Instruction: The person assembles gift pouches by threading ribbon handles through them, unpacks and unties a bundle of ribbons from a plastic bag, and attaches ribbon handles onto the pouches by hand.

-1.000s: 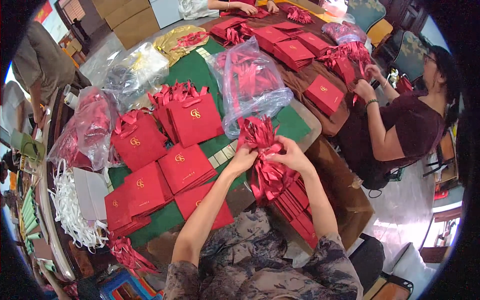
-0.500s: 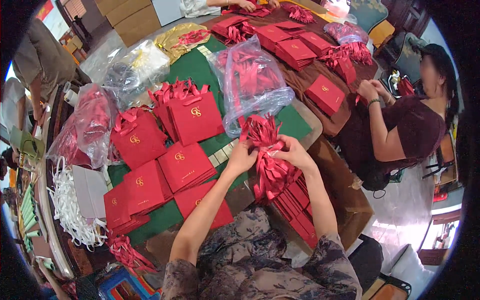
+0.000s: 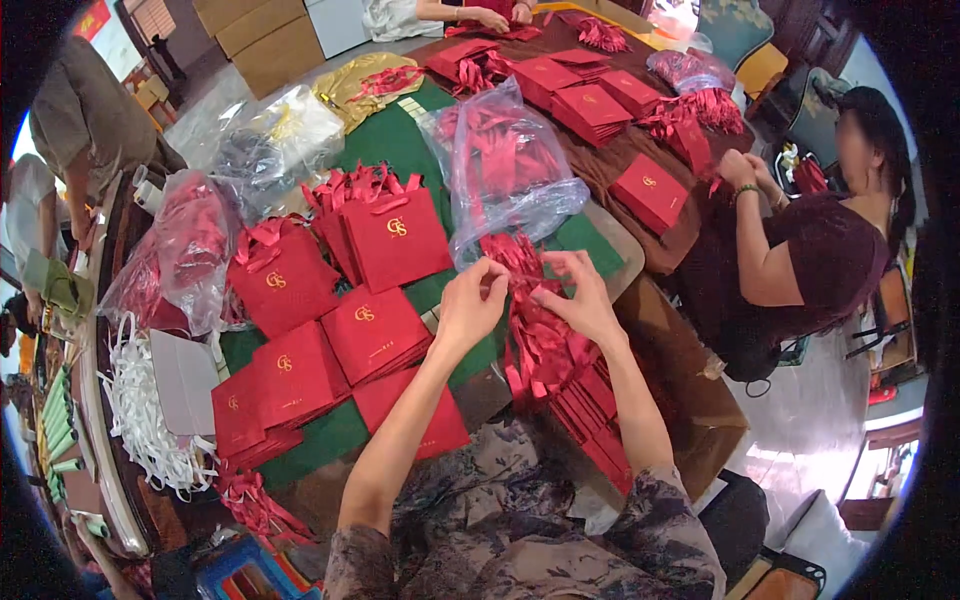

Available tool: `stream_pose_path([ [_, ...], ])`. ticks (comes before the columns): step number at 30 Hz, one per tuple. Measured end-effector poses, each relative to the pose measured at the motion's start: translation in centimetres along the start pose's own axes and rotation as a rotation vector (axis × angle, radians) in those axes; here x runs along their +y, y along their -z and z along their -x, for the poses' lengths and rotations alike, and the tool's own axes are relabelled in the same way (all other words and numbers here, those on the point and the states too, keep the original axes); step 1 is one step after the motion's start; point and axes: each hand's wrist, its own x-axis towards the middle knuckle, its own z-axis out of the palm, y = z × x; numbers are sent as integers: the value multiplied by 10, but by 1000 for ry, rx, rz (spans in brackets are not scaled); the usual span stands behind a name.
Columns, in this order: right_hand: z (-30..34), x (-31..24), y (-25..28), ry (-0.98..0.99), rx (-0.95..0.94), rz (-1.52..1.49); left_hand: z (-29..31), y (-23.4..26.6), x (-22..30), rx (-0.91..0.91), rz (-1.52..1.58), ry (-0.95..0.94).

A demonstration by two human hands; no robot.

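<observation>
A bundle of red ribbons [image 3: 540, 345] lies between my hands, its upper ends beside a clear bag and its lower part draped over the box of red bags. My left hand [image 3: 472, 308] is closed in a pinch at the bundle's left side; what sits between its fingertips is too small to name. From the right, my right hand [image 3: 585, 305] grips the bundle with its thumb against the ribbons and its forefinger raised. To the left are flat stacks of red paper bags [image 3: 372, 325], and red gift bags with ribbon handles [image 3: 400, 240] stand behind them.
A clear plastic bag of red ribbons [image 3: 505, 160] lies ahead. Under my right forearm, a cardboard box [image 3: 690, 400] holds red bags. White ribbons [image 3: 140, 410] heap at far left. A co-worker [image 3: 800, 240] sits at right, handling a red bag; other people work around the table.
My hands have shifted slightly up the ribbon bundle, with the fingertips now raised near its narrow part. The ribbons hang looser below. The view has moved slightly.
</observation>
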Motion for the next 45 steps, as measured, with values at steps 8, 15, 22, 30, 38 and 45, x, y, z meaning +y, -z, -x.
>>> stream_pose_path([
  [8, -20, 10, -4, 93, -59, -59, 21, -36, 5, 147, -30, -78],
  [15, -28, -1, -6, -218, -115, -471, 22, -94, -25, 327, -252, 81],
  [22, -23, 31, 19, -99, 62, -430, 24, -102, -12, 303, -114, 121],
  [30, -49, -2, 2, 60, 206, -341, 25, -110, -26, 165, -82, 97],
  [38, -65, -1, -28, -18, 28, -608, 4, -121, -31, 70, 610, 124],
  [45, -69, -13, -19, 79, 172, -389, -7, -127, -56, 220, 511, 58],
])
